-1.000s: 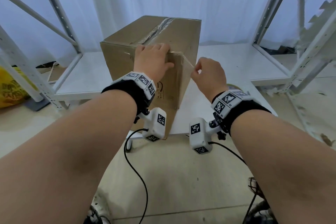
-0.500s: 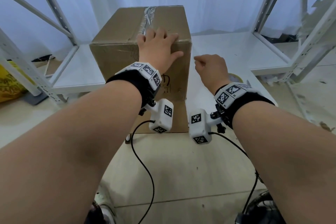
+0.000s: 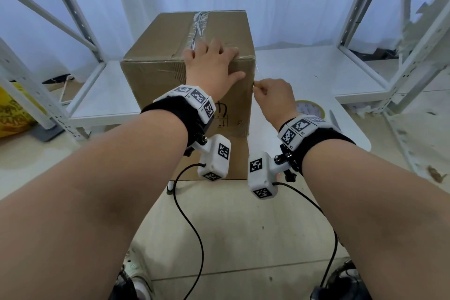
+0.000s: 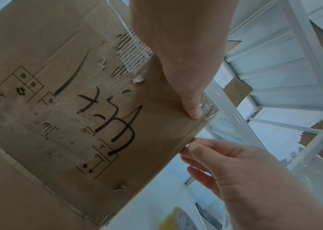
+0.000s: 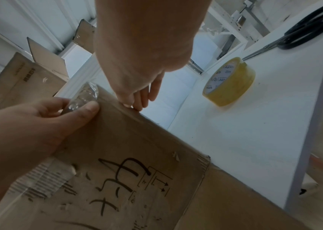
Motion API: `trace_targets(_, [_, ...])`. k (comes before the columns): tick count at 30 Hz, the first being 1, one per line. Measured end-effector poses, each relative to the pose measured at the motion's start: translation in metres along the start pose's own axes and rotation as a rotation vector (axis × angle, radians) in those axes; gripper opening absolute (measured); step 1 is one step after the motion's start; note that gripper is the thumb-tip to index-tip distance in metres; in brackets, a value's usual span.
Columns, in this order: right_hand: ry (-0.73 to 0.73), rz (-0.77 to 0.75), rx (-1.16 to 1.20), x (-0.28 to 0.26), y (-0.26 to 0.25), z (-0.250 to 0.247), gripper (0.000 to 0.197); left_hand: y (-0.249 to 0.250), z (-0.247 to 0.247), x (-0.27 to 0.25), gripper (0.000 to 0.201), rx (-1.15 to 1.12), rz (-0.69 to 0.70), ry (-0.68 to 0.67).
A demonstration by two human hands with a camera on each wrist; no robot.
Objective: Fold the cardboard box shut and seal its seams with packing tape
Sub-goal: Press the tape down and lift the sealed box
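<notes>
Your right hand (image 3: 274,94) pinches the loose end of a clear tape strip (image 4: 208,107) at the near right vertical edge of the cardboard box (image 3: 155,75), fingers curled on it. Your left hand (image 3: 211,68) lies flat, fingers extended, pressing the tape over the box's top front edge, thumb on the front face. The box stands closed on the white table (image 3: 316,73), its top seam already taped.

Risks noted: the free end is crumpled near your thumb; wrinkles would likely set into the corner and weaken the bond. Pulling sideways before the left hand presses down could lift the strip. The tape roll (image 5: 228,81) and scissors (image 5: 302,29) sit apart to your right.
</notes>
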State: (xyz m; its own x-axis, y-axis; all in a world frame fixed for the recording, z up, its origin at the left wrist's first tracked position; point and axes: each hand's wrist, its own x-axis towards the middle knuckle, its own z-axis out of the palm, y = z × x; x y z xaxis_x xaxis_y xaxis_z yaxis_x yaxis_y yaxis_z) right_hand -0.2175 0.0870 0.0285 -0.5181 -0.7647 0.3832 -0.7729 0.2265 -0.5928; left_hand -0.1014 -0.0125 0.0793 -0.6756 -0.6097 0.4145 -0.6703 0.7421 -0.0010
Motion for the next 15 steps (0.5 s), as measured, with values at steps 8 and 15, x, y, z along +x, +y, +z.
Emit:
trace_targets(8, [-0.313,-0.048,-0.007,-0.001,0.013,-0.015,0.039,0.002,-0.023,0.023,0.053,-0.114,0.245,-0.273])
trace_targets(15, [-0.071,0.034,0.394,0.020,0.000,-0.027,0.027,0.007,-0.019,0.028,0.044,-0.176,0.159,-0.230])
